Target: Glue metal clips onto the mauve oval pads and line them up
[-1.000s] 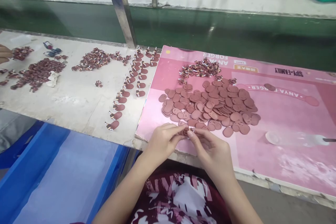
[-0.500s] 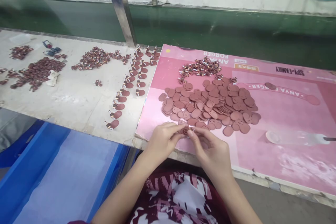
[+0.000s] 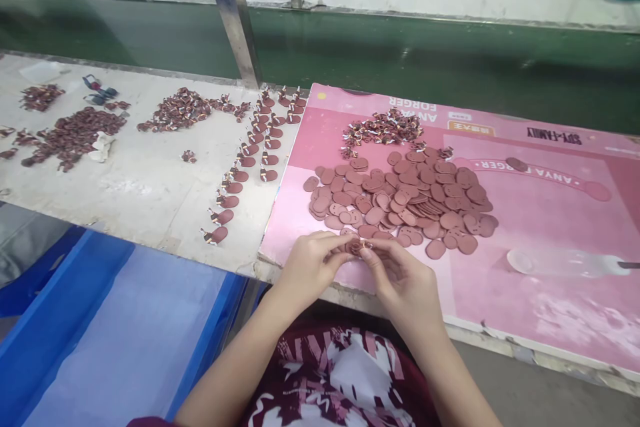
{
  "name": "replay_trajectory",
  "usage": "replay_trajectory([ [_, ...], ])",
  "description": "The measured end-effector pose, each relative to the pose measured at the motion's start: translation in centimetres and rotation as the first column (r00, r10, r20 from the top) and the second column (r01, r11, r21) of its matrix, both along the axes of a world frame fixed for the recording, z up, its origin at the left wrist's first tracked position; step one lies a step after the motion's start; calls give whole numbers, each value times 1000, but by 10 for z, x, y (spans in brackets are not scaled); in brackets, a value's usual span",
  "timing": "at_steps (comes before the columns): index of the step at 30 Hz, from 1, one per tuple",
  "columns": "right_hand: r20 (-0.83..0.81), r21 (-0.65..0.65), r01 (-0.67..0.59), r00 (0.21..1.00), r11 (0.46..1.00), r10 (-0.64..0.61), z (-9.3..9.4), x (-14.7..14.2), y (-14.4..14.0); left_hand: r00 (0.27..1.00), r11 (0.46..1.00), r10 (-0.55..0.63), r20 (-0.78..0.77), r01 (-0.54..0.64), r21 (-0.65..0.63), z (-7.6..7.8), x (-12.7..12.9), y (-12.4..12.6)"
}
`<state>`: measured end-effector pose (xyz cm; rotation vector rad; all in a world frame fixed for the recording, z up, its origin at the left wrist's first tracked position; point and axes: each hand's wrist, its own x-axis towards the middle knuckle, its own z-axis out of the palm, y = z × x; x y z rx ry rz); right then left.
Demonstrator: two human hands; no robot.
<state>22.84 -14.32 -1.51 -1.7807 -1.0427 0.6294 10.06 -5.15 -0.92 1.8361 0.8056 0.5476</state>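
1. Reddish-brown small piece is pinched between the fingertips of both hands at the near edge of the pink board; its exact form is too small to make out.
2. Left hand – fingers curled, thumb and forefinger closed on the left side of the piece.
3. Right hand – fingers bent inward, thumb and forefinger closed on the right side of the same piece. Both hands touch at the fingertips.
4. Just beyond the hands lies a heap of flat brown oval tags, spread across the middle of the board, the nearest ones right beside the fingertips.
5. Behind that heap, toward the far edge of the board, sits a smaller pile of tiny brown-and-white parts.
6. To the left of the board, on the worn white bench, two rows of assembled pieces run diagonally from near to far.
7. Further left on the bench: another pile of small parts and a darker scatter near the left border.
8. A clear flat tool lies on the board to the right, well apart from the hands.
9. A green conveyor belt runs behind the bench; a blue bin stands below the bench at left.
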Motion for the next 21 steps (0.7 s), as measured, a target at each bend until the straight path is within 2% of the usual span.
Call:
replay_trajectory([
  [6,62,-3,11,998,1000,-11,4,-1,2,1000,1000,6,-10,-6,4,0,1,-1],
  [12,194,56,40,980,998,-50,7,-5,3,1000,1000,12,-9,-12,-15,1,1,-1],
  [17,337,109,8,940,994,-44,9,-5,4,1000,999,15,-3,-15,-42,0,1,-1],
  [21,391,119,-26,920,993,-23,9,-5,4,1000,999,14,-3,-14,-31,0,0,-1],
])
